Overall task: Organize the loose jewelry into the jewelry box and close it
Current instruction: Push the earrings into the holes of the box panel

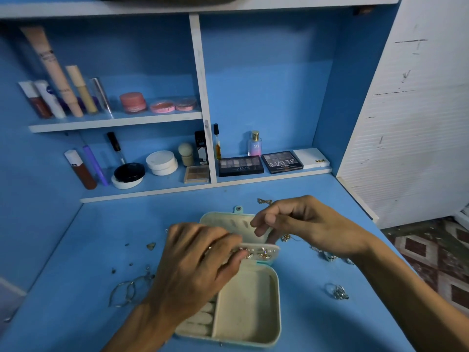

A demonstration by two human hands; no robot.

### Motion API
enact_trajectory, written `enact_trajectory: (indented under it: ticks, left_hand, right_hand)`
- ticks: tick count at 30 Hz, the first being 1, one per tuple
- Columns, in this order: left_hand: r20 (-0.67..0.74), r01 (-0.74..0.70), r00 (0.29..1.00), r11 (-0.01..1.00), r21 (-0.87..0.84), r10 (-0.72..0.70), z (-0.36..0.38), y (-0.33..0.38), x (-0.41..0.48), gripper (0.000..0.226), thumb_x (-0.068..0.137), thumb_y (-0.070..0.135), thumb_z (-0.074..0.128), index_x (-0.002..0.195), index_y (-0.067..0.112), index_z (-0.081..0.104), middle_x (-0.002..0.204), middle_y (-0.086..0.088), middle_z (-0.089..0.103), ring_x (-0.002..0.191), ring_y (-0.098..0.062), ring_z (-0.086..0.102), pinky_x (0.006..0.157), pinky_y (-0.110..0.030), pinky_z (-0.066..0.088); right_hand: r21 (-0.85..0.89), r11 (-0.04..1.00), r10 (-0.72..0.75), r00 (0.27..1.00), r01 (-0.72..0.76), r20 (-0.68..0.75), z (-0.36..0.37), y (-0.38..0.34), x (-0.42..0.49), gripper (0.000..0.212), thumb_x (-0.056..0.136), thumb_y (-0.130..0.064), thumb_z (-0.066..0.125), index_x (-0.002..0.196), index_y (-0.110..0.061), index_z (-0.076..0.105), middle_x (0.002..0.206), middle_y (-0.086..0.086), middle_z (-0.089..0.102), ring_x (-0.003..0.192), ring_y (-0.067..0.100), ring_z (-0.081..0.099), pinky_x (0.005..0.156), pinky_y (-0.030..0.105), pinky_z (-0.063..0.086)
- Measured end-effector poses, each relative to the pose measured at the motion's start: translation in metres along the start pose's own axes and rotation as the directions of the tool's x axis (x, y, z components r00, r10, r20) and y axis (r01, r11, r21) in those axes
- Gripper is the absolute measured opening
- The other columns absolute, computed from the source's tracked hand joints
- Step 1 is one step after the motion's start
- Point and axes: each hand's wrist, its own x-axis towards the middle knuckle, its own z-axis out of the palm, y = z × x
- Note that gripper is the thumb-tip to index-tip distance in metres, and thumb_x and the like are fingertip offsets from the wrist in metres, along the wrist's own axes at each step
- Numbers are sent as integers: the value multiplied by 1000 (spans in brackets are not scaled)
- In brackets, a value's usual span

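A pale green jewelry box (275, 311) lies open on the blue desk, cream lined, its lid (228, 221) folded back. A cream earring panel (264, 252) with several small earrings stands raised at the hinge. My left hand (193, 265) pinches the panel's left end. My right hand (302, 224) hovers over the lid with curled fingers; I cannot tell what it holds. Loose pieces lie around: thin bangles (127, 292), silver rings (338, 292), a gold piece (264, 201), small bits (151, 246).
Shelves behind the desk hold makeup: eyeshadow palettes (241, 165), a perfume bottle (254, 143), round compacts (161, 162) and tubes (81, 170). A white wall panel (411, 123) bounds the desk's right side, with patterned floor (436, 252) beyond.
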Motion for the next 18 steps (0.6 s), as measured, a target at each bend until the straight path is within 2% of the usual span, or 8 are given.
enact_trajectory:
  ticks: [2,5,8,10,14,18]
  left_hand:
    - [-13,-35,999,999,-8,35,-4,3,-8,18,88,31,78,99,20,70,88,2,70,74,-23,60,67,-39,44]
    - [-7,-107,994,994,-22,107,-9,7,-19,14,86,27,81,91,15,74,84,-1,70,67,-23,60,59,-38,46]
    - [-2,-150,989,988,-23,150,-11,9,-30,23,86,27,81,98,17,64,82,-1,70,67,-21,62,57,-36,46]
    - [2,-155,988,988,-30,155,-13,10,-35,21,85,28,81,95,17,67,80,-1,69,66,-20,61,57,-34,46]
    - [40,-153,987,987,-56,156,-16,11,-35,14,83,26,83,78,14,77,76,-1,66,63,-20,58,57,-34,46]
    - [71,-153,985,985,-83,159,-16,10,-35,13,82,23,83,76,13,77,74,-1,65,61,-20,56,57,-34,47]
  right_hand:
    - [32,999,19,1000,-19,-12,1,3,0,23,100,-22,55,104,-10,74,102,10,75,85,30,73,82,28,55]
    - [32,997,70,991,-66,-112,-1,13,6,24,100,-22,56,106,-8,75,100,9,75,88,28,73,77,23,54]
    - [-64,994,75,976,-89,-205,-4,28,14,16,98,-17,63,103,-9,76,97,6,76,89,29,73,83,37,60]
    - [-204,973,62,971,-111,-232,-6,36,19,12,94,-11,68,100,-17,78,90,1,76,81,21,73,80,39,60]
    - [-446,883,57,976,-147,-209,0,45,25,15,85,-13,77,89,-26,80,80,-19,74,67,0,66,67,14,51]
    - [-617,784,28,996,-72,-81,8,48,31,17,79,-11,80,87,-26,82,78,-22,70,77,-3,65,70,9,47]
